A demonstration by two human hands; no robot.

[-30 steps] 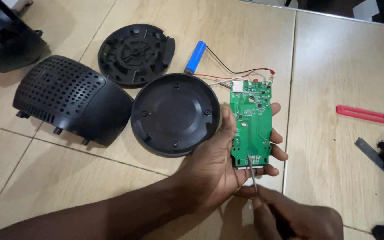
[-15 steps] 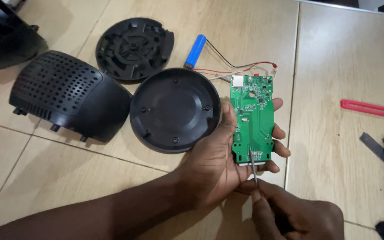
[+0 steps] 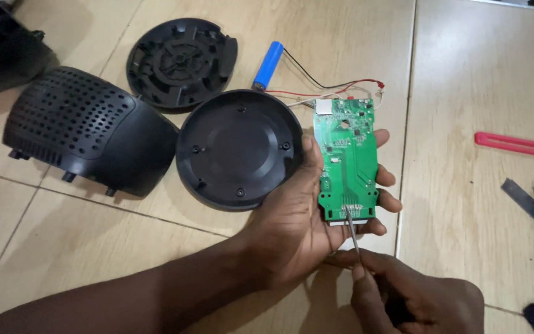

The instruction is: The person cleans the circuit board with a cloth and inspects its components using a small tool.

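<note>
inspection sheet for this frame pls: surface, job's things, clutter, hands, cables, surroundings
Surface: beige floor tiles with grout lines.
Job's things: green circuit board lying in the left hand; thin metal tool with its tip at the board's lower edge.
Clutter: round black cover, perforated black shell, ribbed black disc, red strip, grey blade.
Hands: left hand cradles the board; right hand pinches the tool.
Cables: red, black and white wires run from the blue cylindrical cell to the board's top.
Surroundings: dark objects cut off at the left and right frame edges; nothing else seen.
</note>
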